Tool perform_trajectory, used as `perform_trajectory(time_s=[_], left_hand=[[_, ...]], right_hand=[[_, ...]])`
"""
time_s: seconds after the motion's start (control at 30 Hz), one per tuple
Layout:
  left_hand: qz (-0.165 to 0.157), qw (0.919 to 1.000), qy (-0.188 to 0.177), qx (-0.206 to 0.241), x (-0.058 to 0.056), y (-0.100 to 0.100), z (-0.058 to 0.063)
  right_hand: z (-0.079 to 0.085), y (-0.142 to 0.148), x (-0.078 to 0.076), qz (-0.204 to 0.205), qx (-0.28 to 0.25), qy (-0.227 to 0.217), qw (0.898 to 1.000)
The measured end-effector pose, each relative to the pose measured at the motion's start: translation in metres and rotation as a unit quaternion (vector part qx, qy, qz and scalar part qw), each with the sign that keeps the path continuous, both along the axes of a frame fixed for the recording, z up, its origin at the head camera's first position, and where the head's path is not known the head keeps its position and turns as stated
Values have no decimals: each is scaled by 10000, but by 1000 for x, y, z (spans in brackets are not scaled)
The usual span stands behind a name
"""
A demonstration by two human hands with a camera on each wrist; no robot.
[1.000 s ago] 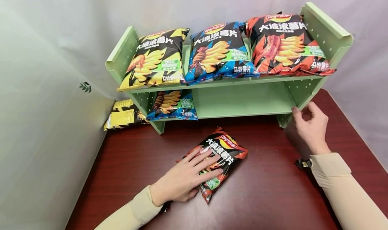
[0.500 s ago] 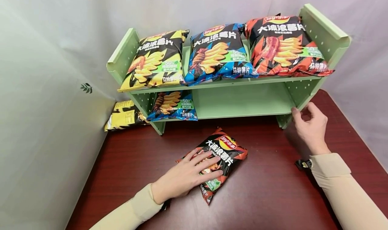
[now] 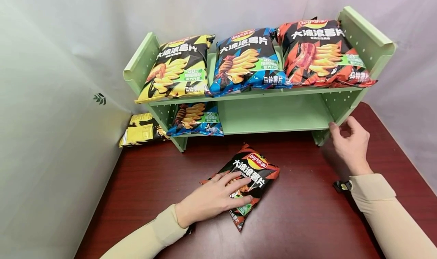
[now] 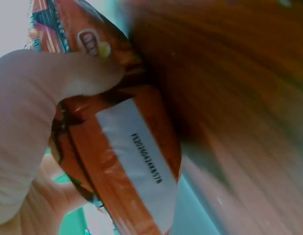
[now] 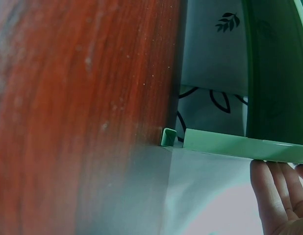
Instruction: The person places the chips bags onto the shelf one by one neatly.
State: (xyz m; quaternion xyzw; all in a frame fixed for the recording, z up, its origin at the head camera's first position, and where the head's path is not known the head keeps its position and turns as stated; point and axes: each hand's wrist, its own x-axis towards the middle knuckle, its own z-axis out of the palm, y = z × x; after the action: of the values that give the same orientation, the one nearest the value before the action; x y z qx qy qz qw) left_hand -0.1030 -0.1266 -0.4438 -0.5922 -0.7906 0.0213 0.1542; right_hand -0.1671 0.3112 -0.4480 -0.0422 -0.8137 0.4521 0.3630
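My left hand (image 3: 213,198) lies over a red-and-black bag of potato chips (image 3: 257,175) on the table, fingers spread across its front. In the left wrist view, the thumb (image 4: 90,73) presses into the edge of the chip bag (image 4: 127,161), so the bag is gripped between thumb and fingers. At the lower right side of the green two-tier shelf (image 3: 273,113), my right hand (image 3: 351,143) holds the side panel, its thumb at the front edge. Fingertips (image 5: 262,169) touch the panel's outer face in the right wrist view.
On the top tier lie a yellow chip bag (image 3: 177,69), a blue one (image 3: 246,62) and a red one (image 3: 321,54). Another blue bag (image 3: 196,118) sits at the lower tier's left. Yellow bags (image 3: 141,130) lie left of the shelf, near the curtain (image 3: 51,118).
My left hand has shifted slightly on the red chip bag, which stays nearly in place. The right hand keeps its hold on the shelf.
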Motion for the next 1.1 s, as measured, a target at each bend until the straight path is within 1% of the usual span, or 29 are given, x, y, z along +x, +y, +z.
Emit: perform_trajectory(time_s=[0.17, 0.3, 0.47, 0.63, 0.73, 0.9, 1.1], left_hand=[[-129, 9987, 399, 283, 0, 6, 1], [-153, 9957, 709, 571, -1, 10, 1], [-98, 9909, 1006, 894, 0, 18, 2], [2, 9864, 1285, 1028, 2, 23, 4], [1, 9831, 1460, 1101, 1, 26, 6], [-86, 9795, 1620, 1195, 3, 30, 11], [-173, 9773, 1666, 1300, 6, 32, 16]], right_hand=[[-1, 1, 0, -15, -20, -7, 10000], [-2, 1, -1, -37, -34, -4, 10000], [0, 0, 0, -29, -54, -14, 10000], [1, -1, 0, -22, -41, -7, 10000], [1, -2, 0, 2, -43, 0, 10000], [0, -1, 0, 15, -28, 4, 10000], [-1, 1, -1, -6, 13, 33, 10000]])
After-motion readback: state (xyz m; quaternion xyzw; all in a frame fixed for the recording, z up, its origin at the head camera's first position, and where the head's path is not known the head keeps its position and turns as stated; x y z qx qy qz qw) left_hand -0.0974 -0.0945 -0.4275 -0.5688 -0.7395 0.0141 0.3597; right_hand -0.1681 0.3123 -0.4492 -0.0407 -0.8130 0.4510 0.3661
